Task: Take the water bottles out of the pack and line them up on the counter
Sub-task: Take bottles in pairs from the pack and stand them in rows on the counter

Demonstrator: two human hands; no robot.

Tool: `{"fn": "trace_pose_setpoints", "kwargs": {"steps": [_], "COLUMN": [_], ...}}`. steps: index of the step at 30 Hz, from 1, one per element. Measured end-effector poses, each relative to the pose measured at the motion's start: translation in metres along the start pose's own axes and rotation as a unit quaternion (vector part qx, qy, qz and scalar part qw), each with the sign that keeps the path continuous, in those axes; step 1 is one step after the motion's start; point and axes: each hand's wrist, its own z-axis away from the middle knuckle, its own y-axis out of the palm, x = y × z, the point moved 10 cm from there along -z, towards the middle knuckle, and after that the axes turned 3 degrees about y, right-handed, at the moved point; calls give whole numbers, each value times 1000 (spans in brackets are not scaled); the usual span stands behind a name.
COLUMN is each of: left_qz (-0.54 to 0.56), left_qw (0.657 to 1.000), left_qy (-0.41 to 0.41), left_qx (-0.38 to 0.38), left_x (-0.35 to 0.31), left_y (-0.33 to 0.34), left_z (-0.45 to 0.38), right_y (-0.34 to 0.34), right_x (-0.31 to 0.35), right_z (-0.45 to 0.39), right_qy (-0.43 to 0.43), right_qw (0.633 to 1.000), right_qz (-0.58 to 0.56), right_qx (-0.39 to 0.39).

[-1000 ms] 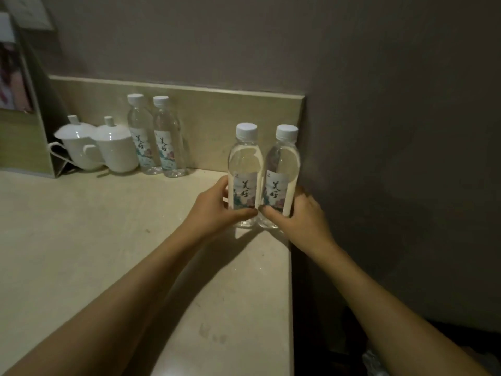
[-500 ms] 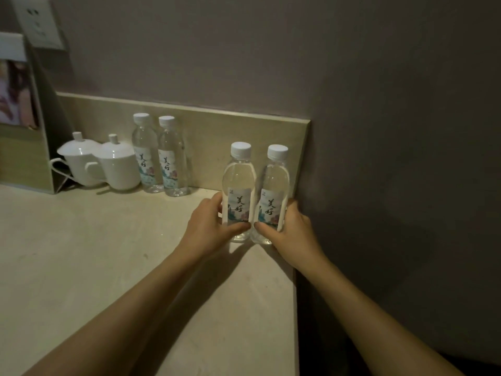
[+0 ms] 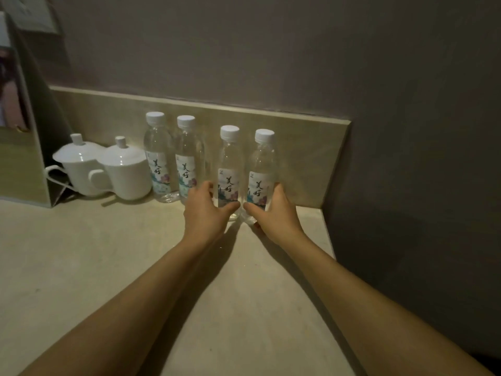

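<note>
Two clear water bottles with white caps and flowered labels stand upright side by side on the beige counter [image 3: 108, 267]. My left hand [image 3: 204, 213] grips the left bottle [image 3: 229, 169] low down. My right hand [image 3: 273, 215] grips the right bottle [image 3: 262, 169] the same way. Both bottles are close to the backsplash. To their left, two more identical bottles [image 3: 170, 158] stand against the backsplash, a small gap away. The pack is out of view.
Two white lidded cups [image 3: 103, 169] sit left of the bottles. A standing card holder [image 3: 24, 147] is at the far left. The counter's right edge [image 3: 329, 240] drops off just right of my right hand. A low backsplash [image 3: 298, 147] runs along the wall.
Both hands have pushed the two held bottles away from me toward the backsplash and a little left, closer to the two standing bottles.
</note>
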Motion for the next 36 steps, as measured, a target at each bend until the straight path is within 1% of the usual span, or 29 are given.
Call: {"fn": "trace_pose_setpoints", "kwargs": {"steps": [5, 7, 12, 16, 22, 28, 36], "left_qz": [-11, -18, -38, -8, 2, 12, 25], "left_qw": [998, 998, 998, 998, 998, 997, 996], "left_qy": [-23, -21, -12, -17, -24, -36, -54], "left_qx": [-49, -57, -43, -67, -54, -62, -66], "left_x": [14, 16, 16, 13, 11, 11, 13], "left_y": [-10, -11, -13, -19, -18, -19, -17], "left_z": [-6, -7, -11, -6, -6, -5, -7], "right_y": [13, 15, 18, 22, 24, 24, 25], "right_x": [6, 7, 12, 18, 18, 19, 19], "right_z": [-8, -10, -12, -14, -20, -20, -19], "right_qy": [22, 26, 14, 3, 21, 20, 14], "right_qw": [999, 999, 999, 999, 1000, 999, 996], "right_qz": [16, 21, 26, 30, 18, 40, 69], "right_qx": [-18, -19, -20, -14, 8, -25, -45]}}
